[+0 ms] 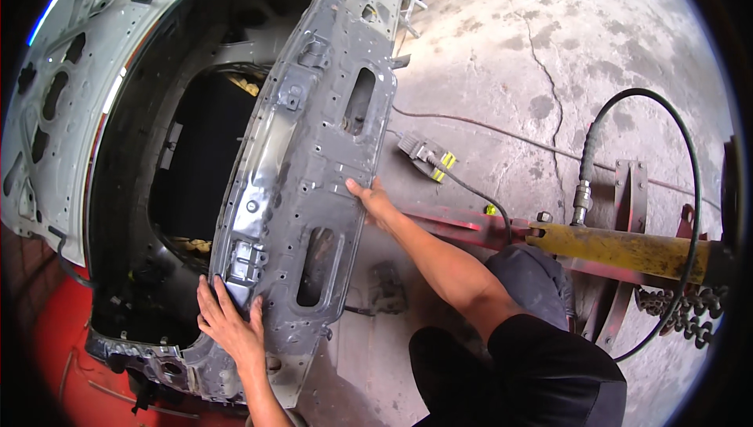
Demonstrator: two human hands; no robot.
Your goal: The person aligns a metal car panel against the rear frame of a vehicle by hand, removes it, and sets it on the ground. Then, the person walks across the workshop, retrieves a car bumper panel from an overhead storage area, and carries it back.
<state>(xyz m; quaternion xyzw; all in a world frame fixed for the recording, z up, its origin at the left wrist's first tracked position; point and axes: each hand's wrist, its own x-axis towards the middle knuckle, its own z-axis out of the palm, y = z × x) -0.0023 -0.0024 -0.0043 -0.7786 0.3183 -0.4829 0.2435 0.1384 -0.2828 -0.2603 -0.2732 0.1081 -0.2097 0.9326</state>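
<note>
A grey bare-metal rear panel [333, 164] of a car body runs along the trunk opening, with two long slots and many small holes in it. My left hand [231, 329] lies on the near end of its upper edge, fingers spread, beside the latch recess [245, 262]. My right hand [375, 201] grips the panel's outer edge between the two slots. Its thumb rests on the face, and the fingers are partly hidden beyond the edge. Past the panel, the dark trunk opening [196, 160] shows bare inner metal.
The raised light-grey trunk lid [59, 105] stands at the left. On the right, a yellow cylinder [620, 250] with a black hose [694, 168] lies over a red steel frame [439, 227]. A chain [682, 305] hangs near it. A pedal-like device [423, 152] and cables are on the cracked concrete floor.
</note>
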